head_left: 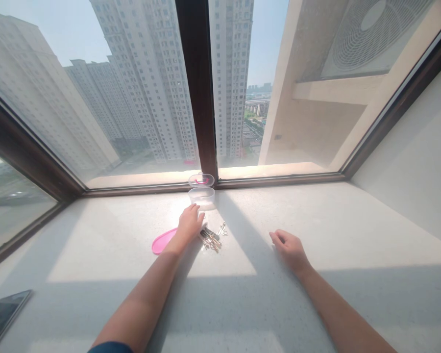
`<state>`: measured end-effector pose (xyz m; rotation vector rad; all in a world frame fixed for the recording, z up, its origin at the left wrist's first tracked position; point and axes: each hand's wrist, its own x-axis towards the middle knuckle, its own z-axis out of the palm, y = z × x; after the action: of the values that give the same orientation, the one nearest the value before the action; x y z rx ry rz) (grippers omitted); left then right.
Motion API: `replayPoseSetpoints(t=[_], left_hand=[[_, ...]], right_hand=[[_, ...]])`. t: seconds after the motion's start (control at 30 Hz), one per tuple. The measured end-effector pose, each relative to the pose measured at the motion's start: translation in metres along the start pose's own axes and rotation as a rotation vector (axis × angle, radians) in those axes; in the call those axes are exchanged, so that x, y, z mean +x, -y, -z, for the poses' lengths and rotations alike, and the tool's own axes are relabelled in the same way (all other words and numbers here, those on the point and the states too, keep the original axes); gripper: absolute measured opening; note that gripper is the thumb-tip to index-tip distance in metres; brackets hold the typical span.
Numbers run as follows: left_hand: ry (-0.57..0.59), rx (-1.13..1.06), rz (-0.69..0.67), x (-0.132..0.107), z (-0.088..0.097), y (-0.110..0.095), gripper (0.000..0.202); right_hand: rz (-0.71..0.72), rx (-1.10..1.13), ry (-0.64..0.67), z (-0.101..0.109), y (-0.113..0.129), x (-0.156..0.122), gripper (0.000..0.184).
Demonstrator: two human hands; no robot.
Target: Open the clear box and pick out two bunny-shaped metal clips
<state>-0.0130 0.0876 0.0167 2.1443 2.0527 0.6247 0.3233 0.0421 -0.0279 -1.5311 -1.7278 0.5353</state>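
My left hand (190, 223) reaches over the sill with thumb and fingers apart, its fingertips at the base of a clear oval plastic box (201, 196). The box's clear lid with a pink curved handle (201, 181) stands raised behind it. Just right of that hand lies a pile of small dark, gold and silver metal pieces (211, 239), too small to tell their kind. A pink oval tray or lid (163, 241) is partly hidden by my left hand and wrist. Farther right, my right hand (289, 249) rests on the sill with curled fingers, nothing visible in them.
A pale speckled window sill (220, 304) spans the view. At the lower left lies a phone (5, 316). Dark window frames (196, 73) border the back and left side, with tall buildings outside. A white wall (419, 162) closes off the right.
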Motion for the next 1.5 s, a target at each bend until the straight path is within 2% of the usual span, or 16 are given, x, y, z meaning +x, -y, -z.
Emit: replayPoseSetpoints(t=[0.07,0.17,0.5,0.63,0.8,0.9,1.0,1.07,1.13,1.23,1.3,1.4,1.5], left_hand=[[0.018,0.009,0.037,0.01,-0.003,0.01,0.04],[0.07,0.011,0.031,0.01,-0.01,0.01,0.04],[0.189,-0.065,-0.105,-0.04,-0.013,-0.035,0.032],[0.233,-0.094,-0.111,-0.063,-0.015,-0.051,0.039],[0.235,-0.292,-0.19,-0.088,-0.009,-0.062,0.035],[0.153,-0.365,-0.138,-0.088,-0.01,-0.054,0.034],[0.058,-0.471,-0.007,-0.078,-0.014,-0.039,0.039],[0.049,-0.597,0.085,-0.07,-0.016,-0.029,0.04],[0.051,-0.637,0.109,-0.066,-0.016,-0.023,0.041],[0.022,-0.804,0.18,-0.067,-0.014,-0.022,0.04],[0.019,-0.912,0.217,-0.07,-0.01,-0.025,0.039],[0.051,-1.009,0.243,-0.071,0.0,-0.029,0.039],[-0.003,-1.065,0.268,-0.068,0.011,-0.026,0.036]], right_hand=[[-0.004,-0.003,0.001,0.0,0.001,0.0,0.04],[-0.005,-0.004,0.004,0.0,0.003,-0.001,0.041],[0.014,-0.022,-0.009,0.003,0.007,-0.001,0.04],[0.03,-0.037,0.002,0.003,0.007,-0.001,0.037],[0.12,-0.047,0.009,-0.001,0.009,-0.003,0.026],[0.171,0.04,0.025,-0.014,0.02,-0.003,0.024],[0.245,0.111,0.089,-0.039,0.042,0.002,0.034],[0.297,0.091,0.11,-0.059,0.059,0.008,0.04],[0.331,0.018,0.159,-0.078,0.075,0.015,0.046],[0.29,-0.048,0.275,-0.097,0.093,0.023,0.055],[0.312,-0.061,0.352,-0.101,0.102,0.024,0.055],[0.42,-0.039,0.433,-0.099,0.11,0.019,0.047],[0.498,0.013,0.53,-0.096,0.115,0.008,0.044]])
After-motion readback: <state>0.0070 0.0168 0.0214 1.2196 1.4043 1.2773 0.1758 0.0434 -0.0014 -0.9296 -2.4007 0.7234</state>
